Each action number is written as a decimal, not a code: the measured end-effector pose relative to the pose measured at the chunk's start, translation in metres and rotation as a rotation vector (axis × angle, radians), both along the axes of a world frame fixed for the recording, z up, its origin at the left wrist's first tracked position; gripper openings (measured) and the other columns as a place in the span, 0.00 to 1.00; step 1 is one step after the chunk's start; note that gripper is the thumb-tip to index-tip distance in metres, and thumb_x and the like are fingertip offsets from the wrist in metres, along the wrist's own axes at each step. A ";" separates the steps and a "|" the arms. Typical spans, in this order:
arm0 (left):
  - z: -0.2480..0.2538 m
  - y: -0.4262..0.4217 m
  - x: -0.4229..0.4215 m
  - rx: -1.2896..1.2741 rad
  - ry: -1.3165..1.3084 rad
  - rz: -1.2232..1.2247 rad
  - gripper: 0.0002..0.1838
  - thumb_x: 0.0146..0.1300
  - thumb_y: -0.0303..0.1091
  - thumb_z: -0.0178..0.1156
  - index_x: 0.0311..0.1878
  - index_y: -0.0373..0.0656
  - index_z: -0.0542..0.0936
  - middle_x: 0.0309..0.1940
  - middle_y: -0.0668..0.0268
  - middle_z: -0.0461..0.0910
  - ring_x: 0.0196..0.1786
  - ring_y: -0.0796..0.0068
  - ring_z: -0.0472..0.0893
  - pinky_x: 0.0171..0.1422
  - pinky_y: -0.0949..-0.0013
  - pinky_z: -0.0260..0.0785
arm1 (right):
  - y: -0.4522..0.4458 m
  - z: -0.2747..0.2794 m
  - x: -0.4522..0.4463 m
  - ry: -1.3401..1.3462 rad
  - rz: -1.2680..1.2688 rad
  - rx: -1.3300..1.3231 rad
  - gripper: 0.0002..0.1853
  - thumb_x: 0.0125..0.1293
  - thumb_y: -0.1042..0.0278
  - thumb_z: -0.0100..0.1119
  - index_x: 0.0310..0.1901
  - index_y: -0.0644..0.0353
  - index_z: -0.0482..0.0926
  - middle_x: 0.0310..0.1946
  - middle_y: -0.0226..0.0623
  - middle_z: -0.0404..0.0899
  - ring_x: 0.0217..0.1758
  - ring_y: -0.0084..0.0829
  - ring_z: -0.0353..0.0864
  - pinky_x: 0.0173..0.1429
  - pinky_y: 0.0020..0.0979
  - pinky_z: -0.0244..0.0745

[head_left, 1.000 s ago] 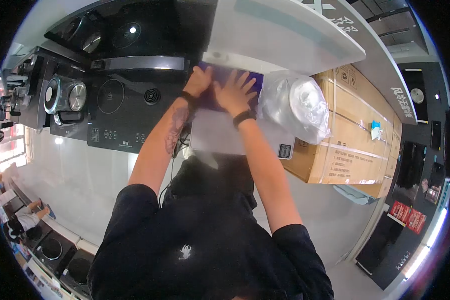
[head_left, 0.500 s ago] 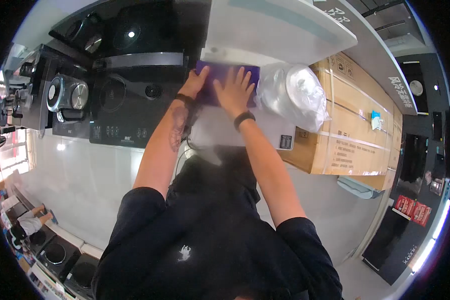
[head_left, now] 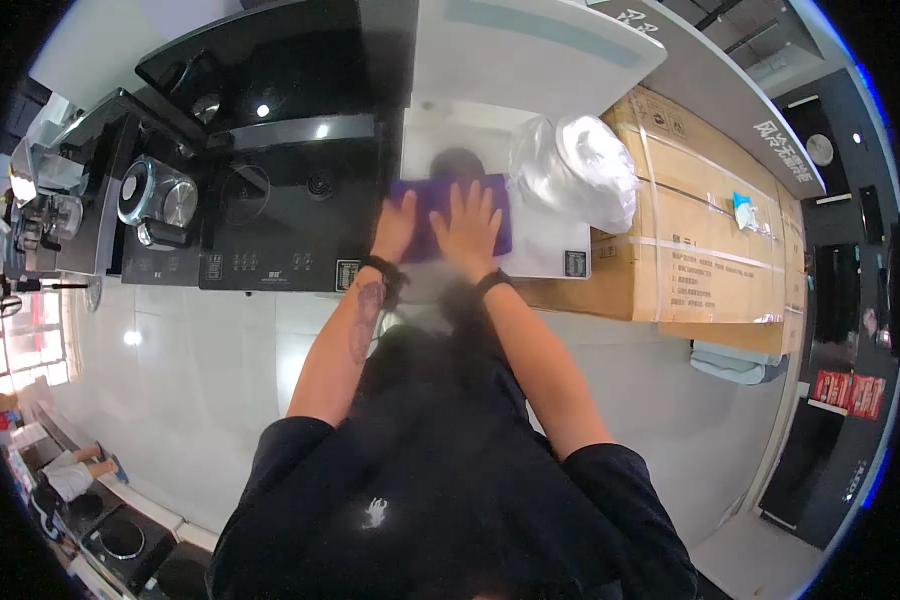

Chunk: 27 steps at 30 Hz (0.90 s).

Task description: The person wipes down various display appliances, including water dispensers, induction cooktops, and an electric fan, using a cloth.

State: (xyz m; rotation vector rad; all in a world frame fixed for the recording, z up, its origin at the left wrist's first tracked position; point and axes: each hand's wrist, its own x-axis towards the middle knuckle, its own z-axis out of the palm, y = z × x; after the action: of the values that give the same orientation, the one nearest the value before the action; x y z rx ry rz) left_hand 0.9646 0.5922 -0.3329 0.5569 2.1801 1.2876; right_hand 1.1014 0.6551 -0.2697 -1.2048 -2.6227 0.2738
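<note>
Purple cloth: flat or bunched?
Flat: the purple cloth lies smooth under the left hand and right hand, edges fairly straight. Cannot tell if it's folded in layers.

flat purple cloth [head_left: 425,215] on a white surface [head_left: 545,252]

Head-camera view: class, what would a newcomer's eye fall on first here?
Probably the purple cloth at the centre, with the left hand and spread right hand on it. Next, right of it, the shiny plastic-wrapped item beside the big cardboard box. The glossy black cooktop stands out to the left.
</note>
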 end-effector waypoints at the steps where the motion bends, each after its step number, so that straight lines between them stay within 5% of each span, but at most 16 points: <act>1: 0.019 -0.008 0.008 -0.044 0.001 -0.010 0.41 0.69 0.61 0.47 0.61 0.24 0.68 0.55 0.31 0.74 0.62 0.36 0.72 0.67 0.52 0.64 | -0.004 0.000 0.004 0.002 0.004 0.002 0.35 0.69 0.42 0.48 0.71 0.58 0.63 0.73 0.55 0.53 0.77 0.58 0.48 0.73 0.64 0.47; 4: 0.020 -0.022 0.017 -0.065 0.008 -0.010 0.37 0.69 0.61 0.50 0.56 0.28 0.71 0.51 0.39 0.78 0.58 0.44 0.78 0.62 0.57 0.67 | -0.021 -0.005 0.015 0.017 0.018 0.025 0.35 0.69 0.43 0.48 0.70 0.59 0.63 0.72 0.57 0.54 0.76 0.59 0.49 0.72 0.64 0.48; 13: 0.038 -0.050 0.047 -0.057 -0.016 -0.012 0.35 0.70 0.56 0.49 0.57 0.26 0.65 0.46 0.32 0.77 0.52 0.32 0.76 0.57 0.44 0.68 | -0.048 -0.003 0.049 -0.081 0.131 0.034 0.37 0.68 0.44 0.49 0.71 0.62 0.61 0.72 0.61 0.54 0.76 0.61 0.50 0.71 0.67 0.49; 19: 0.025 -0.027 0.027 -0.144 0.019 -0.133 0.33 0.69 0.49 0.51 0.58 0.22 0.61 0.56 0.23 0.66 0.56 0.25 0.72 0.62 0.43 0.67 | -0.025 0.023 0.025 -0.488 0.156 -0.316 0.47 0.66 0.39 0.51 0.76 0.59 0.45 0.76 0.62 0.37 0.78 0.67 0.35 0.72 0.68 0.44; 21: 0.032 -0.017 0.021 -0.184 0.018 -0.190 0.34 0.69 0.48 0.51 0.59 0.21 0.58 0.58 0.22 0.64 0.57 0.25 0.71 0.63 0.44 0.67 | 0.003 -0.014 0.018 -0.546 0.221 -0.304 0.49 0.65 0.37 0.51 0.77 0.57 0.41 0.76 0.62 0.32 0.78 0.68 0.30 0.72 0.68 0.43; 27: 0.051 0.015 -0.007 -0.291 -0.037 -0.274 0.37 0.69 0.48 0.49 0.65 0.21 0.55 0.62 0.24 0.61 0.64 0.30 0.67 0.71 0.48 0.60 | 0.017 0.047 -0.018 -0.602 0.092 -0.479 0.52 0.63 0.34 0.52 0.77 0.55 0.39 0.77 0.62 0.30 0.78 0.69 0.27 0.74 0.68 0.38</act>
State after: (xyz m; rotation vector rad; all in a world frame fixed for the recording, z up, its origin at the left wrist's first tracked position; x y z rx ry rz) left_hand 0.9579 0.6073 -0.2821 0.6783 2.1218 0.8151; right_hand 1.0830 0.6723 -0.2228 -1.4998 -3.2583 0.6832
